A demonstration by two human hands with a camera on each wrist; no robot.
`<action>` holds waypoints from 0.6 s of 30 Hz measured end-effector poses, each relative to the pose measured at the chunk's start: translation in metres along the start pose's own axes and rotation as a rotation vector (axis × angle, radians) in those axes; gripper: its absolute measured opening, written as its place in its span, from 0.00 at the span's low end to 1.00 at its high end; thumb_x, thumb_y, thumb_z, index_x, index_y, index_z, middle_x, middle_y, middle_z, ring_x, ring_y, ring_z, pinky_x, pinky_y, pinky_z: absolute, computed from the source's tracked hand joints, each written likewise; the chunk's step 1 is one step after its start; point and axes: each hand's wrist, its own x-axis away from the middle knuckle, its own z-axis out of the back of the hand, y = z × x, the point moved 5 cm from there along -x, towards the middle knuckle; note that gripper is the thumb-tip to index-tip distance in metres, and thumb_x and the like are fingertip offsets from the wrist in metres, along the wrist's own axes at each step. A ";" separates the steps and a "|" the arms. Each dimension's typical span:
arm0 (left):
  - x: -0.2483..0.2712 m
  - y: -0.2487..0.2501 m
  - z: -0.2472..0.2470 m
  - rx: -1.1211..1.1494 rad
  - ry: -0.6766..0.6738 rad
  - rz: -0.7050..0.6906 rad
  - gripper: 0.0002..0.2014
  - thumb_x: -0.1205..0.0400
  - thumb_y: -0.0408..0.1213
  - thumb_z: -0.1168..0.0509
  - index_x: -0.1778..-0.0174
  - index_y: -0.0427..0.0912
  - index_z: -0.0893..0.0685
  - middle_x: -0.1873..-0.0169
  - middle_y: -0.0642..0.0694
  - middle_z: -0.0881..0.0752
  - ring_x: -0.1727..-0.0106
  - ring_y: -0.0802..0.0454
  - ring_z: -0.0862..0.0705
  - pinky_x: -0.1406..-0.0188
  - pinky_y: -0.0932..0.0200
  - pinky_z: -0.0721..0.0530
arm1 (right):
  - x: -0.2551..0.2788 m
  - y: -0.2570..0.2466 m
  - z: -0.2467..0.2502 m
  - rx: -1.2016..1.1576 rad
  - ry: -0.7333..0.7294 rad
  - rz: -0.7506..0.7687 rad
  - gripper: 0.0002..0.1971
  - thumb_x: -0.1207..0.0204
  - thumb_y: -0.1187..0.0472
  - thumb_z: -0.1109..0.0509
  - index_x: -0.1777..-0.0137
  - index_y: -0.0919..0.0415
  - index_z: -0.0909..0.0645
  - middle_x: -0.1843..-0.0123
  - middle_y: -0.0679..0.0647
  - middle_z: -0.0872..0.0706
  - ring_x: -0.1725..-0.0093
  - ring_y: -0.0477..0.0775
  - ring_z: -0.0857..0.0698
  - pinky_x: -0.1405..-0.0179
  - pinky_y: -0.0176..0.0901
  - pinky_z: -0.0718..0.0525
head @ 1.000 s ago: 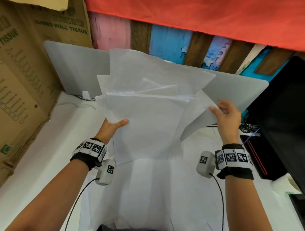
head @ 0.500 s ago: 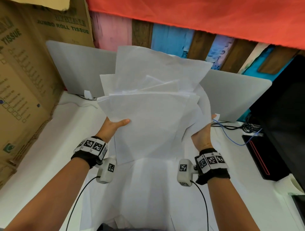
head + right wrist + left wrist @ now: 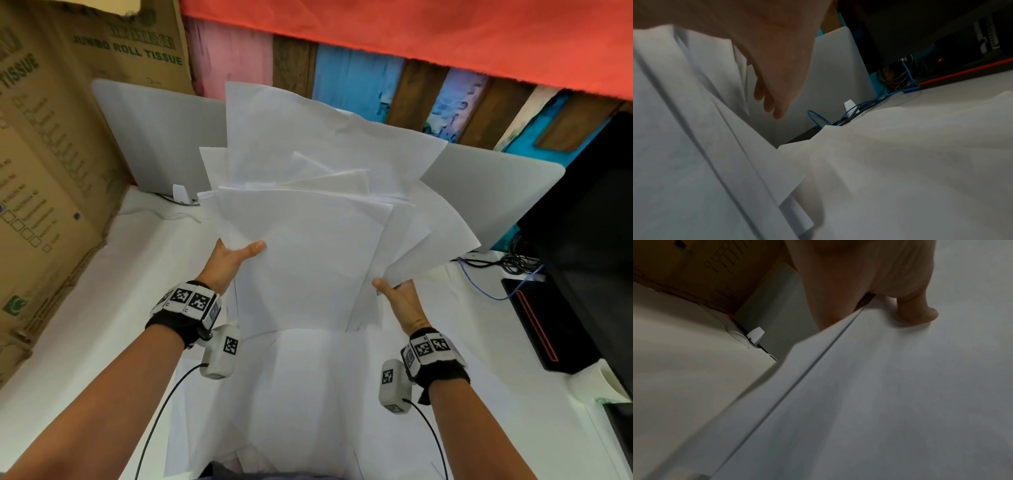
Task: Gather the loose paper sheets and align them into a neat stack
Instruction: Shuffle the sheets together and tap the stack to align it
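Observation:
A fanned, uneven bunch of white paper sheets (image 3: 308, 240) is held upright above the table. My left hand (image 3: 236, 257) pinches its lower left edge, thumb on the front and fingers hidden behind. In the left wrist view the thumb (image 3: 920, 313) presses on the front sheet (image 3: 879, 386). My right hand (image 3: 394, 291) grips the lower right corner of the bunch, thumb in front. Its fingers (image 3: 774, 100) lie behind the sheets (image 3: 694, 146) in the right wrist view. More white sheets (image 3: 308, 394) lie flat on the table below the bunch.
Cardboard boxes (image 3: 51, 171) wall off the left side. White panels (image 3: 154, 137) stand at the back. A black monitor (image 3: 589, 240), a black device with a red line (image 3: 541, 325) and blue cables (image 3: 479, 284) crowd the right. A white wad (image 3: 596, 383) lies near the right edge.
My right hand has dropped from the bunch's upper right edge to its lower right corner and moved inward. The sheets have drawn closer together. The left hand has kept its hold.

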 end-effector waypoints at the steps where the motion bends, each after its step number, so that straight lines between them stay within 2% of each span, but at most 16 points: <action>1: 0.000 -0.001 0.001 -0.003 -0.014 0.012 0.18 0.23 0.25 0.34 0.41 0.46 0.23 0.48 0.55 0.17 0.46 0.62 0.18 0.42 0.65 0.21 | -0.003 -0.001 -0.001 0.017 -0.031 -0.020 0.21 0.46 0.45 0.25 0.57 0.55 0.22 0.58 0.49 0.16 0.62 0.31 0.16 0.60 0.23 0.22; 3: -0.001 -0.003 0.001 -0.006 -0.047 0.039 0.17 0.23 0.25 0.34 0.45 0.50 0.21 0.48 0.53 0.16 0.44 0.58 0.18 0.35 0.55 0.24 | -0.008 -0.011 -0.004 0.022 -0.080 -0.030 0.15 0.38 0.55 0.21 0.54 0.53 0.21 0.55 0.48 0.15 0.58 0.34 0.16 0.57 0.26 0.21; 5: -0.001 -0.004 0.001 -0.011 -0.062 0.050 0.17 0.23 0.25 0.34 0.46 0.51 0.21 0.48 0.52 0.15 0.45 0.57 0.17 0.34 0.52 0.25 | -0.014 -0.024 -0.003 -0.001 -0.076 -0.001 0.14 0.30 0.69 0.26 0.48 0.54 0.22 0.51 0.47 0.16 0.53 0.37 0.18 0.58 0.22 0.20; 7: -0.001 -0.005 0.003 -0.006 -0.061 0.044 0.16 0.23 0.25 0.34 0.46 0.51 0.21 0.49 0.53 0.16 0.47 0.61 0.16 0.35 0.54 0.25 | -0.018 -0.039 -0.002 -0.048 -0.054 0.040 0.18 0.28 0.75 0.30 0.43 0.59 0.26 0.51 0.45 0.18 0.54 0.35 0.18 0.61 0.18 0.22; 9: -0.001 -0.004 0.003 0.001 -0.071 0.041 0.17 0.23 0.25 0.35 0.46 0.51 0.21 0.49 0.55 0.15 0.49 0.65 0.15 0.35 0.56 0.25 | -0.020 -0.049 -0.004 -0.084 -0.048 0.084 0.21 0.29 0.76 0.29 0.41 0.59 0.28 0.50 0.49 0.18 0.57 0.32 0.17 0.62 0.18 0.22; 10: -0.001 -0.004 0.003 0.000 -0.084 0.044 0.17 0.24 0.26 0.33 0.46 0.51 0.21 0.49 0.55 0.15 0.50 0.65 0.15 0.35 0.56 0.24 | -0.020 -0.055 -0.005 -0.107 -0.049 0.098 0.23 0.31 0.73 0.26 0.39 0.59 0.28 0.48 0.51 0.18 0.56 0.31 0.17 0.61 0.18 0.22; 11: -0.002 -0.004 0.003 -0.005 -0.102 0.051 0.18 0.26 0.28 0.30 0.45 0.51 0.21 0.50 0.56 0.14 0.49 0.63 0.15 0.34 0.55 0.24 | -0.020 -0.059 -0.006 -0.126 -0.058 0.113 0.27 0.35 0.66 0.21 0.39 0.58 0.28 0.46 0.52 0.18 0.54 0.33 0.17 0.60 0.19 0.21; 12: -0.002 -0.004 0.003 -0.015 -0.124 0.059 0.21 0.31 0.32 0.25 0.45 0.50 0.20 0.51 0.56 0.12 0.48 0.61 0.15 0.34 0.54 0.23 | -0.020 -0.062 -0.008 -0.143 -0.072 0.118 0.34 0.43 0.54 0.16 0.39 0.57 0.27 0.46 0.51 0.17 0.52 0.35 0.17 0.58 0.21 0.20; 14: -0.003 -0.005 0.002 -0.017 -0.161 0.084 0.27 0.40 0.37 0.22 0.44 0.49 0.20 0.53 0.57 0.11 0.47 0.59 0.14 0.35 0.54 0.22 | -0.023 -0.063 -0.008 -0.191 -0.068 0.090 0.47 0.64 0.35 0.15 0.42 0.52 0.25 0.48 0.46 0.16 0.50 0.39 0.15 0.55 0.28 0.17; 16: -0.003 -0.004 0.001 -0.010 -0.170 0.094 0.31 0.41 0.38 0.23 0.41 0.47 0.21 0.49 0.53 0.12 0.44 0.54 0.15 0.35 0.52 0.22 | -0.026 -0.058 -0.007 -0.278 -0.071 0.062 0.51 0.69 0.32 0.16 0.42 0.50 0.25 0.48 0.45 0.15 0.48 0.43 0.15 0.52 0.34 0.15; 18: -0.002 -0.004 0.001 0.011 -0.162 0.094 0.34 0.45 0.43 0.23 0.41 0.48 0.21 0.46 0.51 0.14 0.42 0.52 0.16 0.35 0.52 0.22 | -0.024 -0.050 -0.008 -0.271 -0.097 0.029 0.50 0.64 0.35 0.15 0.39 0.52 0.26 0.46 0.47 0.15 0.45 0.46 0.15 0.48 0.38 0.15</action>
